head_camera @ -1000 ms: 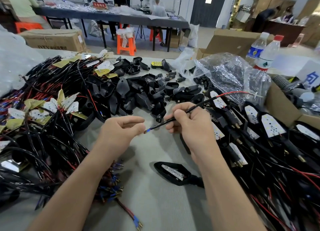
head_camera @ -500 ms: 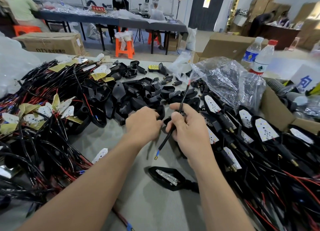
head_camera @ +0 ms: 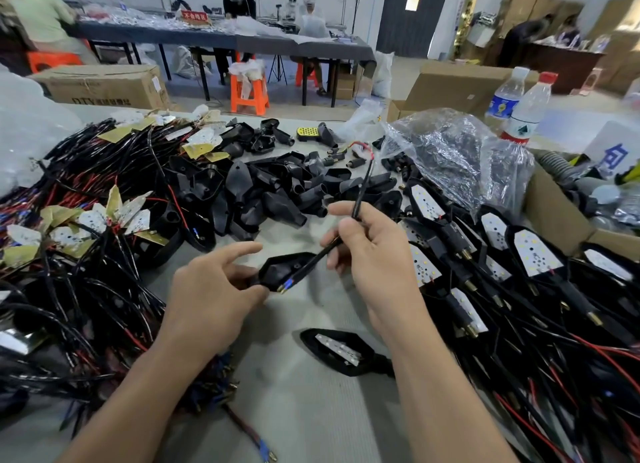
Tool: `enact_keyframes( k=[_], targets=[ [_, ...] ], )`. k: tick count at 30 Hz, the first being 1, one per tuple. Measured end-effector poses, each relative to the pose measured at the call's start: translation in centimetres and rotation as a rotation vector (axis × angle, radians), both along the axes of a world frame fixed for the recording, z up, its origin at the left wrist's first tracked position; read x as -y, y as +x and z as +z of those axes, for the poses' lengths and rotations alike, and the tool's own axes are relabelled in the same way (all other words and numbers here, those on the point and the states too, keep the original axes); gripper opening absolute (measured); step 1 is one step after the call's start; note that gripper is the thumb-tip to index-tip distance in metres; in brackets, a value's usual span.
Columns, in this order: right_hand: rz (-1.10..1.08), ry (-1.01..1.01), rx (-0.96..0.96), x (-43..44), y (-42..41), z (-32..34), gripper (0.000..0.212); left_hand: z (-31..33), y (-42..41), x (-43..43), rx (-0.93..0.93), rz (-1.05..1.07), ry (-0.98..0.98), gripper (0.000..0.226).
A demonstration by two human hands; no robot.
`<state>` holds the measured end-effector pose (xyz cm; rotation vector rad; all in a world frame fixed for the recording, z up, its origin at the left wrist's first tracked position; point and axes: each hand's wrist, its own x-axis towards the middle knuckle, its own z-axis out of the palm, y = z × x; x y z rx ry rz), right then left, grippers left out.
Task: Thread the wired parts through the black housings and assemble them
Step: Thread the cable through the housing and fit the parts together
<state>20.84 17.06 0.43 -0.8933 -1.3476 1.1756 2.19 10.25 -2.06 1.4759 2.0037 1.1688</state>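
My left hand holds a black housing by its narrow end, hollow side up, above the grey table. My right hand pinches a black wire whose blue-and-brass tip lies over the housing's open shell. The wire's red far end rises behind my fingers. A heap of empty black housings lies just beyond. Wired LED boards are piled at the left. An assembled unit rests near my right forearm.
Several finished units with white LED boards cover the right side. A crumpled plastic bag and two water bottles stand at the back right beside a cardboard box. People sit at a far table.
My left hand reached into the housing heap and came back holding one black housing. My right hand swung the wire so its tip now points down-left into that housing.
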Motion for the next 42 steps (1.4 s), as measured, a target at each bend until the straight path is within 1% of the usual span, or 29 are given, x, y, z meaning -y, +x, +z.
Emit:
enact_keyframes(
  k=[3, 7, 9, 12, 15, 18, 20, 21, 24, 26, 28, 31, 32, 34, 35, 37, 39, 40, 42],
  targets=[
    [-0.008, -0.011, -0.106, 0.0, 0.1, 0.2, 0.025, -0.1, 0.4, 0.1, 0.069, -0.028, 0.0, 0.053],
    [-0.046, 0.009, -0.101, 0.0, 0.2, 0.0, 0.024, -0.1, 0.6, 0.0, 0.164, -0.049, 0.081, 0.049],
    [-0.032, 0.016, -0.083, 0.0, 0.1, -0.1, 0.023, 0.0, 0.8, 0.1, 0.158, -0.053, 0.128, 0.05],
    [0.006, 0.011, -0.072, 0.2, -0.2, 0.0, 0.022, 0.3, 1.2, 0.3, 0.117, -0.063, 0.185, 0.058],
    [0.044, -0.065, -0.121, 0.4, -0.1, 0.1, 0.023, 0.1, 1.4, 0.4, 0.105, -0.068, 0.241, 0.06],
    [0.076, -0.166, -0.212, 0.3, 0.0, 0.2, 0.024, -0.1, 1.3, 0.3, 0.124, -0.028, 0.27, 0.05],
    [0.076, -0.197, -0.263, 0.3, 0.1, 0.2, 0.024, -0.2, 1.1, 0.1, 0.168, -0.009, 0.276, 0.044],
    [0.057, -0.188, -0.251, 0.2, 0.1, 0.2, 0.023, -0.3, 1.1, 0.0, 0.195, -0.007, 0.274, 0.041],
    [-0.029, -0.093, -0.121, 0.2, -0.1, -0.3, 0.023, -0.3, 1.2, 0.0, 0.274, -0.026, 0.28, 0.041],
    [-0.022, -0.057, -0.052, 0.5, -0.8, -0.5, 0.027, -0.1, 1.3, 0.0, 0.296, -0.025, 0.296, 0.041],
    [-0.003, -0.05, 0.023, 0.9, -1.5, -0.8, 0.029, 0.0, 1.2, 0.0, 0.389, -0.055, 0.312, 0.039],
    [-0.04, -0.038, 0.13, 1.0, -2.0, -0.8, 0.032, 0.3, 0.7, -0.1, 0.632, -0.143, 0.254, 0.034],
    [-0.033, -0.038, 0.122, 0.9, -2.0, -0.9, 0.033, 0.4, 0.5, -0.2, 0.717, -0.173, 0.214, 0.034],
    [0.024, -0.09, 0.021, 0.7, -1.7, -1.0, 0.032, 0.4, 0.1, -0.5, 0.905, -0.21, 0.138, 0.034],
    [0.061, -0.128, -0.027, 0.7, -1.5, -1.0, 0.034, 0.5, -0.1, -0.7, 0.952, -0.205, 0.122, 0.034],
    [0.11, -0.164, -0.043, 0.7, -1.2, -1.0, 0.039, 0.4, -0.5, -1.0, 0.937, -0.16, 0.146, 0.036],
    [0.114, -0.189, -0.055, 0.7, -1.0, -0.8, 0.042, 0.3, -1.0, -1.2, 0.89, -0.099, 0.215, 0.043],
    [0.101, -0.211, -0.09, 0.6, -0.9, -0.7, 0.042, 0.2, -1.5, -1.3, 0.851, -0.057, 0.252, 0.045],
    [0.062, -0.276, -0.219, 0.3, -0.4, -0.4, 0.037, 0.4, -2.9, -1.3, 0.786, 0.069, 0.313, 0.047]
  ],
)
